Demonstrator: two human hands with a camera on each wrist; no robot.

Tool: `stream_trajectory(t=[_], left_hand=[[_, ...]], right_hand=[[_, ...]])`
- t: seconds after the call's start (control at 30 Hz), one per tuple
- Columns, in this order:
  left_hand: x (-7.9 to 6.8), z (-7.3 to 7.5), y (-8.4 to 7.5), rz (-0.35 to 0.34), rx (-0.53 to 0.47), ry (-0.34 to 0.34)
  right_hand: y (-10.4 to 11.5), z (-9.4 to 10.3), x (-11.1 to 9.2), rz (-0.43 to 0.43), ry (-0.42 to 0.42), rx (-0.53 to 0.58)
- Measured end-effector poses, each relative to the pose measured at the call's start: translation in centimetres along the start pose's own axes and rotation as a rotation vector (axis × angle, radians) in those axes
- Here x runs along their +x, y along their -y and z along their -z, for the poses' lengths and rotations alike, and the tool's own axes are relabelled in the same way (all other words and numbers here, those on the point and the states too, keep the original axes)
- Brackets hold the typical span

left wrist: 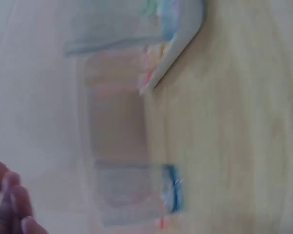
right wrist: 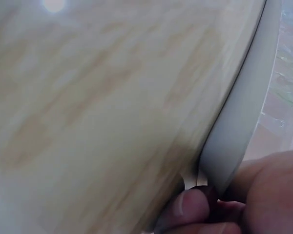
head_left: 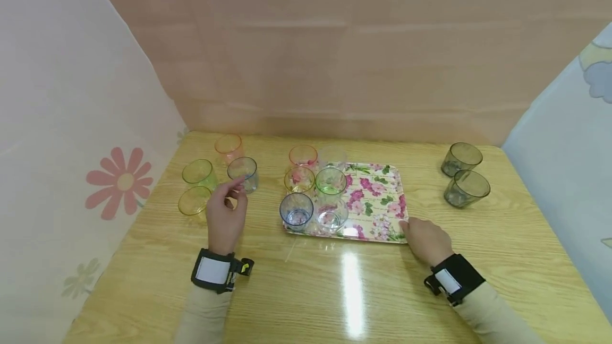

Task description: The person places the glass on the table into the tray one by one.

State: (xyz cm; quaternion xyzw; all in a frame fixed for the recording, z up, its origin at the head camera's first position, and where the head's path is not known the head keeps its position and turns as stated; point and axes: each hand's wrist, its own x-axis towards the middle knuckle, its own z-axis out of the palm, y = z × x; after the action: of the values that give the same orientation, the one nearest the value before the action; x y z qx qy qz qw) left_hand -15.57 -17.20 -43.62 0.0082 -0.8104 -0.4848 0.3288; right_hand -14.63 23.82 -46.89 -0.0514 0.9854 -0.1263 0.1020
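Across a light wood-grain table, glossy with one glare streak; pinkish-tan sheet behind, flower-print white sheet at left. Floral tray, rectangular, pale rim, sits mid-table with six tinted cups in two columns on its left part. Right hand grips its near right corner, thumb above, fingers curled under. Left hand is at the blue-tinted cup left of the tray, fingers loosely bent, apparently holding nothing; contact hard to tell, left wrist view blurred. Cups see-through, smooth, round-rimmed, tapered. Two smoky cups stand far right.
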Motion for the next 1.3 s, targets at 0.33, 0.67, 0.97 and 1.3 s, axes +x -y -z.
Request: stream_trajectory(t=[0.33, 0.67, 0.97, 1.3], left_hand=[[2.4, 5.5, 2.0, -0.027, 0.048, -0.310], [0.9, 7.8, 5.4, 0.433, -0.188, -0.153], [0.1, 6.7, 7.0, 0.643, -0.183, -0.042], [-0.4, 5.7, 8.2, 0.596, -0.110, -0.032]], right_hand=[[0.1, 0.2, 0.0, -0.007, 0.009, -0.001], [-0.2, 0.0, -0.2, 0.010, -0.007, -0.018], [0.0, -0.3, 0.1, 0.014, -0.015, -0.021], [0.1, -0.3, 0.1, -0.002, -0.008, -0.027]])
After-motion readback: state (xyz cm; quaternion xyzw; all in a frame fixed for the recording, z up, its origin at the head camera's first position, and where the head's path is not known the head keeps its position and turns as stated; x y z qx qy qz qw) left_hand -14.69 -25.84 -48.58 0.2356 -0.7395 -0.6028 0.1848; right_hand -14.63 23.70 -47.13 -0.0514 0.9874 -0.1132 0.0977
